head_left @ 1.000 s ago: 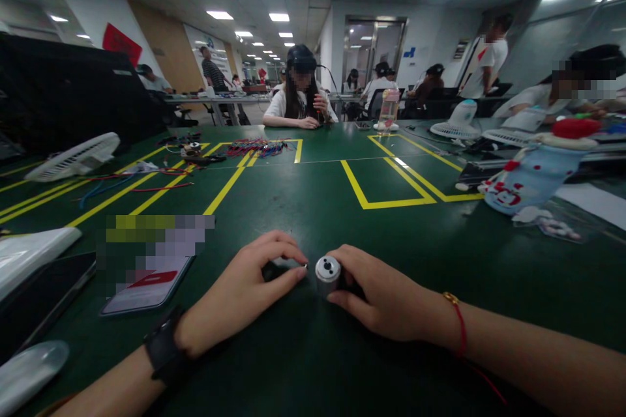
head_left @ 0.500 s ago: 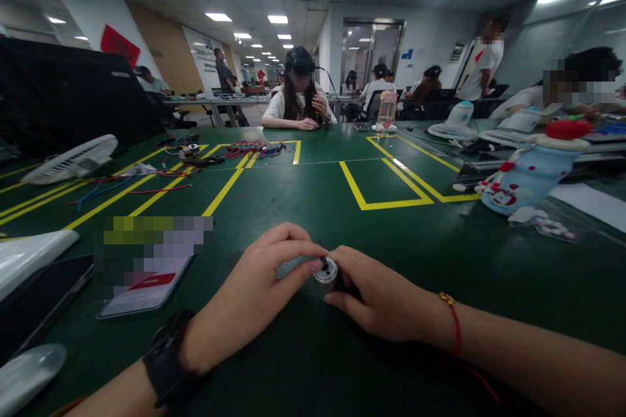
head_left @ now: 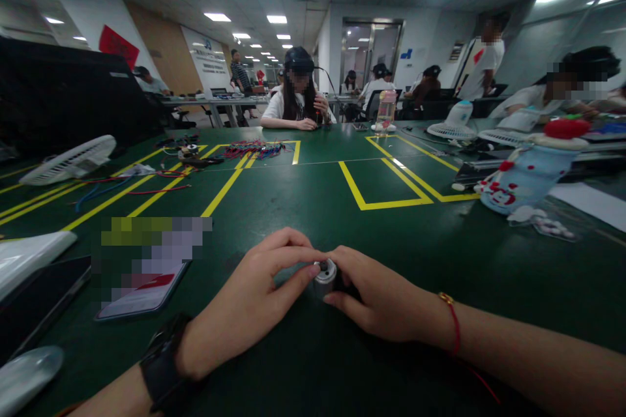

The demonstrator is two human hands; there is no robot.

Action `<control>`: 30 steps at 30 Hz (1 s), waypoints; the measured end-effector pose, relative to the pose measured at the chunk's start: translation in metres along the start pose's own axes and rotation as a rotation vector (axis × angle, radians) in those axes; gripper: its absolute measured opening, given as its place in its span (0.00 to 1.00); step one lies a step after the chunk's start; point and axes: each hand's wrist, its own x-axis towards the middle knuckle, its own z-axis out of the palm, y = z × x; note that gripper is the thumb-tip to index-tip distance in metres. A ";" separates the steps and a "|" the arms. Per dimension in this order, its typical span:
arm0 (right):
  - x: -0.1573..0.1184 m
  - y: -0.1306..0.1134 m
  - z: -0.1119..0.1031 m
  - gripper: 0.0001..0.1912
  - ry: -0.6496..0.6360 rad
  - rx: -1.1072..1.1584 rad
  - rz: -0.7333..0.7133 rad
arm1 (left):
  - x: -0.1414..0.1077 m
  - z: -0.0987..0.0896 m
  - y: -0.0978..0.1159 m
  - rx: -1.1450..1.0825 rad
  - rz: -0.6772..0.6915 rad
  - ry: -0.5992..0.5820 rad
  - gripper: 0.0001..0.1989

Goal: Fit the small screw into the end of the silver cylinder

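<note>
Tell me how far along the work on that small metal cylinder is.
Done: the right hand grips the cylinder on the table, its end face turned toward the left hand. In hand: the left fingertips press at that end face; whether they hold a small part is hidden. Left: nothing shows the piece seated or released; both hands are on it.

A smooth, dull-shining metal cylinder (head_left: 325, 277) sits on the matt green table (head_left: 303, 202), which carries glossy yellow tape (head_left: 364, 199), with a glossy phone (head_left: 141, 296) and a white plastic fan (head_left: 68, 159) left of the cylinder.
</note>
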 end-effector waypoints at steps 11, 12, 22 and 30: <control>0.001 0.000 -0.001 0.12 -0.018 -0.005 0.007 | -0.008 -0.001 -0.001 -0.028 -0.021 -0.005 0.13; 0.001 -0.001 -0.001 0.12 -0.023 -0.001 0.009 | -0.008 -0.001 -0.002 -0.033 -0.025 -0.002 0.13; 0.000 -0.001 -0.002 0.12 -0.035 -0.015 0.056 | -0.008 -0.003 -0.030 -0.240 -0.367 0.091 0.09; 0.000 -0.001 -0.002 0.12 -0.044 -0.017 0.066 | -0.008 0.000 -0.041 -0.346 -0.473 0.138 0.10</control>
